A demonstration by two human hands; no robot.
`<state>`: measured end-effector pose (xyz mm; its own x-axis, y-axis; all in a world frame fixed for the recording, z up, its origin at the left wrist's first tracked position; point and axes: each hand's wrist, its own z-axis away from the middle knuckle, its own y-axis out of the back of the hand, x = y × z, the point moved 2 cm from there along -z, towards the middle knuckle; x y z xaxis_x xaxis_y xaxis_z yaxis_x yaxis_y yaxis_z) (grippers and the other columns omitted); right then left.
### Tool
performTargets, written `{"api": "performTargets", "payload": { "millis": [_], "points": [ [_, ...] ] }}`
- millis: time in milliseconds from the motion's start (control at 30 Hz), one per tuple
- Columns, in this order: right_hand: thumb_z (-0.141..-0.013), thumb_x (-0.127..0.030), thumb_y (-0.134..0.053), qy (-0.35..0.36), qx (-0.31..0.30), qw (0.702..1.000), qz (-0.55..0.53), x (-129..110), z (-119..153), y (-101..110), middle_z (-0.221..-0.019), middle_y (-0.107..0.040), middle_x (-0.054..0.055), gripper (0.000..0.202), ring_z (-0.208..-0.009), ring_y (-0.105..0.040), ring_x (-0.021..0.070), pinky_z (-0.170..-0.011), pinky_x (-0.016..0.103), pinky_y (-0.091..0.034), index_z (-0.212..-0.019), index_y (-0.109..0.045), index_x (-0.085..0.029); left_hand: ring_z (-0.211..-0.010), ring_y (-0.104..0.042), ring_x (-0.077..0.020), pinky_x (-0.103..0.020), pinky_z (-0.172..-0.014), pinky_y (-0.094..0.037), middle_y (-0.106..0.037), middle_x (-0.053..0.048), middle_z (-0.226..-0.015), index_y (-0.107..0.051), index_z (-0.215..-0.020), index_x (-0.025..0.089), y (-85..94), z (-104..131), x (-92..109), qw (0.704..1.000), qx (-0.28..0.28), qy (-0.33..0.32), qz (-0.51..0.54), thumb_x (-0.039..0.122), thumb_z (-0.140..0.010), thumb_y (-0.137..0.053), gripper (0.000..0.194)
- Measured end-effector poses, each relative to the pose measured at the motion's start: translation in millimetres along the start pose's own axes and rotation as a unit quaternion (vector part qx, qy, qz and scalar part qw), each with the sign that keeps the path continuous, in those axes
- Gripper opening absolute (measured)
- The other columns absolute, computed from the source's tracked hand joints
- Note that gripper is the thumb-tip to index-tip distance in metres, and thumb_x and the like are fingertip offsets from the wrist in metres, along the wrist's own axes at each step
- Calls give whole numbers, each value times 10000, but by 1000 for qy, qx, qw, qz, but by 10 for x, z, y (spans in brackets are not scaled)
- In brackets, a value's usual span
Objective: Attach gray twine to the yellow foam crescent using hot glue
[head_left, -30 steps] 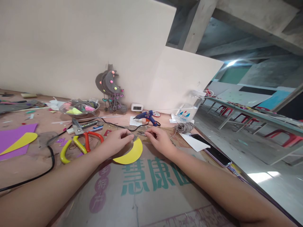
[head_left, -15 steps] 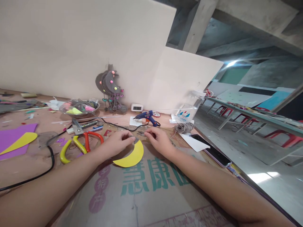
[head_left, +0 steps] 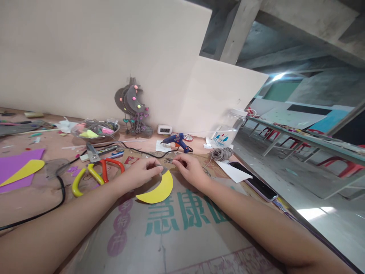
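A yellow crescent (head_left: 159,190) with a grey tip hangs over the printed cardboard (head_left: 137,243), its upper end pinched between the thumb and fingers of my left hand (head_left: 145,173). To the right of the crescent, my right hand (head_left: 189,171) has its thumb and fingertips pressed together. Whatever those fingertips hold is too small to make out. Thin grey string bits (head_left: 169,161) lie just beyond them. Behind the hands, a blue glue gun (head_left: 178,140) rests near a white tile (head_left: 163,146).
Scissors with red and yellow handles (head_left: 98,171), purple sheets (head_left: 17,167) and a bowl of scraps (head_left: 95,131) are on the left. On the right are a twine ball (head_left: 221,154), a phone (head_left: 256,182) and a plastic jar (head_left: 228,129). Grey moon ornaments (head_left: 132,102) stand behind.
Both hands keep nearly the same place and grip. The yellow crescent has tilted very slightly, and my right fingertips have shifted a little to the left.
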<state>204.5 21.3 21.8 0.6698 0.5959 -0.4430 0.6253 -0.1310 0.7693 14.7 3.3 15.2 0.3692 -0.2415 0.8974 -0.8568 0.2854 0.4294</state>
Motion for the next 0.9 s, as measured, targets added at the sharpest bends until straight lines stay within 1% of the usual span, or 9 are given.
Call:
{"api": "performTargets", "payload": {
  "millis": [100, 200, 300, 400, 500, 633, 700, 800, 900],
  "points": [
    [-869, -286, -477, 3, -3, 1000, 2, 6, 0, -9, -727, -621, 16, 182, -657, -528, 132, -623, 252, -403, -820, -614, -176, -609, -534, -149, -246, -569, -392, -606, -11, -631, -565, -700, 163, 6, -4, 1, 1000, -8, -8, 2, 386, -754, -523, 233],
    [-866, -240, -474, 17, -2, 1000, -1, 31, -16, -9, -880, -657, 47, 187, -823, -576, 159, -769, 292, -438, -897, -650, -183, -624, -532, -148, -249, -587, -389, -595, -6, -640, -561, -707, 164, 16, -1, -11, 1000, -8, -6, 8, 393, -765, -518, 239],
    [-861, -176, -451, 29, 40, 998, -33, 39, -33, 33, -1115, -605, 75, 268, -1054, -534, 177, -937, 334, -397, -1056, -634, -198, -632, -534, -147, -254, -609, -390, -599, -5, -652, -567, -713, 167, 22, 0, -39, 1000, 4, 3, 9, 405, -779, -504, 255],
    [-867, -149, -410, 25, 86, 992, -92, -11, -16, 87, -1195, -559, 79, 322, -1115, -509, 169, -953, 334, -403, -1124, -594, -206, -639, -541, -150, -256, -621, -393, -604, -4, -654, -562, -695, 171, 21, -8, -57, 1000, 16, 3, 1, 414, -786, -498, 267],
    [-866, -168, -421, 21, 69, 990, -125, -116, 39, 84, -1198, -566, 75, 332, -1097, -525, 176, -911, 333, -438, -1164, -558, -217, -633, -538, -150, -251, -602, -389, -600, -3, -641, -548, -676, 172, 22, -18, -49, 1000, 23, -2, -10, 420, -787, -493, 277],
    [-868, -194, -441, 7, -35, 989, -146, -214, 104, -8, -1141, -609, 70, 348, -935, -594, 162, -828, 325, -475, -1207, -519, -217, -591, -514, -137, -235, -546, -364, -598, -1, -640, -551, -692, 172, 27, -16, -33, 1000, 20, 5, -19, 431, -786, -484, 284],
    [-873, -193, -435, -6, -58, 985, -164, -215, 106, -40, -1078, -637, 59, 332, -891, -606, 145, -824, 313, -476, -1193, -521, -211, -579, -511, -134, -233, -539, -363, -598, 0, -637, -555, -696, 170, 27, -14, -34, 1000, 17, 8, -15, 439, -780, -488, 289],
    [-856, -197, -470, -28, -54, 982, -181, -183, 77, -51, -986, -659, 48, 249, -887, -607, 141, -815, 292, -473, -1082, -574, -189, -608, -531, -145, -243, -581, -390, -598, -5, -631, -565, -687, 164, 27, -15, -47, 1000, 20, 3, -4, 442, -760, -508, 292],
    [-818, -219, -535, -40, -28, 990, -136, -155, 44, -36, -874, -657, 36, 122, -834, -592, 147, -780, 286, -458, -886, -627, -176, -620, -539, -149, -248, -595, -396, -602, -6, -643, -573, -701, 164, 22, -18, -65, 1000, 18, 7, -5, 437, -763, -504, 288]
  ]
}}
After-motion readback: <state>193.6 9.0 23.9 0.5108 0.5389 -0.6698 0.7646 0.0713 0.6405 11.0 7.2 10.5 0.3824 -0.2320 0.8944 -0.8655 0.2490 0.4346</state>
